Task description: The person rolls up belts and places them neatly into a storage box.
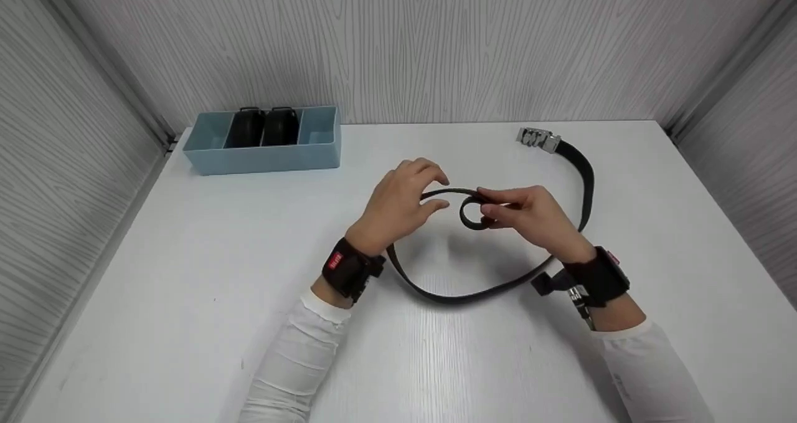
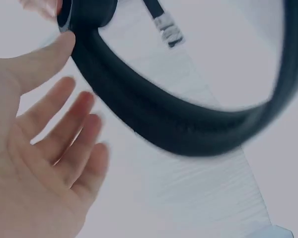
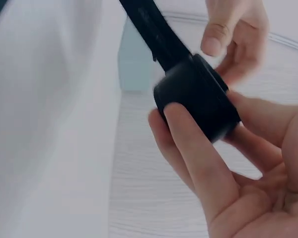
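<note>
A black belt (image 1: 457, 298) loops across the white table, its start wound into a small coil (image 1: 471, 225). My right hand (image 1: 529, 217) pinches that coil between thumb and fingers; the right wrist view shows the fingers around the rolled strap (image 3: 193, 96). To the coil's left, my left hand (image 1: 398, 202) is spread, thumb and fingers apart on either side of the strap. In the left wrist view its thumb (image 2: 52, 57) lies at the strap's edge, and the other fingers are loosely extended. The silver buckle (image 1: 538, 140) rests at the belt's far end, toward the back right.
A light blue divided tray (image 1: 268, 160) stands at the back left of the table. Two rolled black belts (image 1: 281, 127) sit side by side in its middle compartments. Wood-grain panels (image 1: 398, 49) rise behind the table and at both sides.
</note>
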`<action>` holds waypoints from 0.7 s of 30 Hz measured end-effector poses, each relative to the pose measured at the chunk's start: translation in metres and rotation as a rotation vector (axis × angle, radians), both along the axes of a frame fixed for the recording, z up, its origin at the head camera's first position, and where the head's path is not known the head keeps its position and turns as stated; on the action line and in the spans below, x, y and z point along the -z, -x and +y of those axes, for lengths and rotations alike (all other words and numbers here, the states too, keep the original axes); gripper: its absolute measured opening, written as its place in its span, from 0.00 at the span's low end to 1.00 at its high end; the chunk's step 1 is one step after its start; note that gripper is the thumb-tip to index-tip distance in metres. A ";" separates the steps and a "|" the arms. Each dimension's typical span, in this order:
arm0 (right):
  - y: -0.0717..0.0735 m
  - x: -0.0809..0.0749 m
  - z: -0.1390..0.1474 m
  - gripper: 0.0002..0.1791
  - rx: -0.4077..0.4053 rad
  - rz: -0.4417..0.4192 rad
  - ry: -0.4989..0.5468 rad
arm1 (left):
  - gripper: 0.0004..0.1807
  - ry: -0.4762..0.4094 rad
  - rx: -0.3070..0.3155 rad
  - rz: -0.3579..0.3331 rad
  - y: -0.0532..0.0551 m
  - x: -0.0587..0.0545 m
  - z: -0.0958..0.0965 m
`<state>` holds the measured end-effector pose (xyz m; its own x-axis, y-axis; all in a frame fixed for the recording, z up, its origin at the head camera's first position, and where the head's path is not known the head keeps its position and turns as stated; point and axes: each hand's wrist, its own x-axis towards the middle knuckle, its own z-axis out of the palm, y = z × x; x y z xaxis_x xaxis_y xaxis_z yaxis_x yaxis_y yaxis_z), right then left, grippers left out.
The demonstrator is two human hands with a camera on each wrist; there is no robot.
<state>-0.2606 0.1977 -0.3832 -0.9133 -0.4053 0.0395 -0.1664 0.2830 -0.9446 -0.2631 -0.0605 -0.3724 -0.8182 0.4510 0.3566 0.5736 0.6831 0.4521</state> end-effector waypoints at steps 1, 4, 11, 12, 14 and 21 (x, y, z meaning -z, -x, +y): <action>-0.001 -0.002 0.000 0.21 -0.003 0.009 -0.008 | 0.15 -0.014 -0.003 -0.036 0.000 -0.002 -0.002; -0.003 -0.003 -0.002 0.21 0.005 0.034 0.014 | 0.11 -0.057 0.004 -0.134 0.000 -0.004 -0.004; -0.006 0.006 -0.018 0.20 0.098 0.107 0.203 | 0.09 -0.224 0.074 -0.310 0.003 0.000 -0.003; -0.007 0.008 -0.020 0.20 0.109 0.114 0.234 | 0.09 -0.256 0.086 -0.350 0.003 0.001 -0.002; -0.009 0.010 -0.025 0.20 0.135 0.128 0.275 | 0.10 -0.310 0.102 -0.424 0.003 0.004 -0.002; -0.014 0.015 -0.037 0.19 0.238 0.086 0.386 | 0.11 -0.437 0.094 -0.520 0.002 0.012 0.004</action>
<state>-0.2462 0.1610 -0.3980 -0.9660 -0.1255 0.2258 -0.2217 -0.0466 -0.9740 -0.2652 -0.0567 -0.3847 -0.8969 0.4322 0.0937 0.2553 0.3331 0.9077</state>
